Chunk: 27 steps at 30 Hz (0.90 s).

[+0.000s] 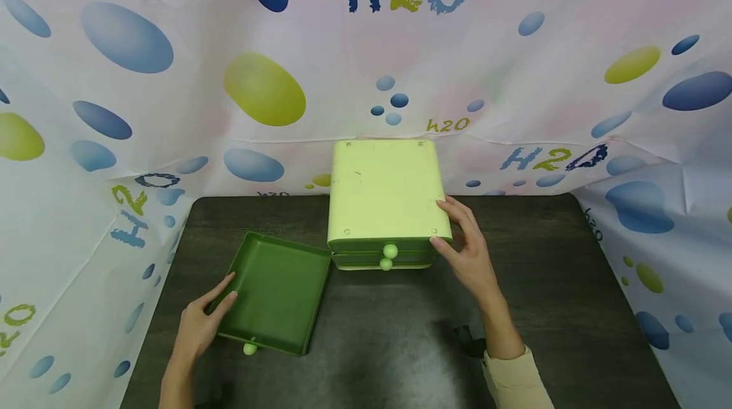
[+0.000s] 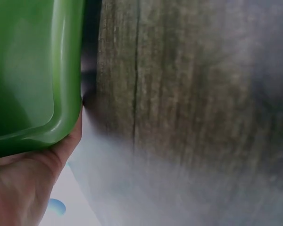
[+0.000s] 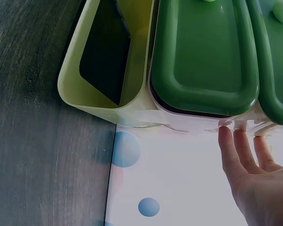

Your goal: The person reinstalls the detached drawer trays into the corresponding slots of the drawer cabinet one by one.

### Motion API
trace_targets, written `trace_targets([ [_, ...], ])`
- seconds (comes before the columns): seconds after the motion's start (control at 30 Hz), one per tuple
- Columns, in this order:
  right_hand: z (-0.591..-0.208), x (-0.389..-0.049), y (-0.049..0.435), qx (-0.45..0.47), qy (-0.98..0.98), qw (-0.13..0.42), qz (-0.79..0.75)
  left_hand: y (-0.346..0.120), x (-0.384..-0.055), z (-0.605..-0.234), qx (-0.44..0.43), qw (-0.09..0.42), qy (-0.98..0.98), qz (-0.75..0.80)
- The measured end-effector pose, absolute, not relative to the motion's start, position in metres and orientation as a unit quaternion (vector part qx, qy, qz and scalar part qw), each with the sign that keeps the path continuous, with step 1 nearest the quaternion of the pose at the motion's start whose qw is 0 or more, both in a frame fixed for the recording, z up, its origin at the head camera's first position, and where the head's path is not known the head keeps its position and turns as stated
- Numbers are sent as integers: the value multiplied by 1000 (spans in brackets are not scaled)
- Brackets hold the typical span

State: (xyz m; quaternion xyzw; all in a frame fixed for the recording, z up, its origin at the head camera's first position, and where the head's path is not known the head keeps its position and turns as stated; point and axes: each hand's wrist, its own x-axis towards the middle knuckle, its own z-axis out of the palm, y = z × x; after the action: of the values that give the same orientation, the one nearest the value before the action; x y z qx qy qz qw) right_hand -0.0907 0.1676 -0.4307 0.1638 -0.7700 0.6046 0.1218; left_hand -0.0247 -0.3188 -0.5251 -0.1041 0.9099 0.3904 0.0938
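A light green cabinet (image 1: 386, 193) stands at the back of the table. Two dark green drawers sit in it, one above the other; the right wrist view shows the middle drawer (image 3: 214, 52) beside an open bottom compartment (image 3: 104, 101). On the left, a loose green drawer (image 1: 277, 295) with a round knob (image 1: 250, 348) lies apart from its slot. My left hand (image 1: 197, 326) holds this drawer by its left wall, thumb over the rim, the other fingers partly hidden. My right hand (image 1: 469, 247) rests against the cabinet's right side, with extended fingers touching the edge and thumb at the front corner.
The dark wooden table (image 1: 543, 269) extends on both sides of the cabinet. A white curtain (image 1: 343, 47) with blue and yellow-green spots hangs behind and along the sides. A dark strap (image 1: 471, 340) is by the right wrist.
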Motion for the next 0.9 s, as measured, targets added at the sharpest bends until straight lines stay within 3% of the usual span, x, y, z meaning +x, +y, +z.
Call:
trace_targets([
  [0.6, -429, -91, 168, 168, -772, 123, 601, -309, -17, -522, -121, 88, 907, 393],
  [0.9, -428, -91, 169, 167, -774, 123, 598, -308, -10, -522, -131, 111, 906, 388],
])
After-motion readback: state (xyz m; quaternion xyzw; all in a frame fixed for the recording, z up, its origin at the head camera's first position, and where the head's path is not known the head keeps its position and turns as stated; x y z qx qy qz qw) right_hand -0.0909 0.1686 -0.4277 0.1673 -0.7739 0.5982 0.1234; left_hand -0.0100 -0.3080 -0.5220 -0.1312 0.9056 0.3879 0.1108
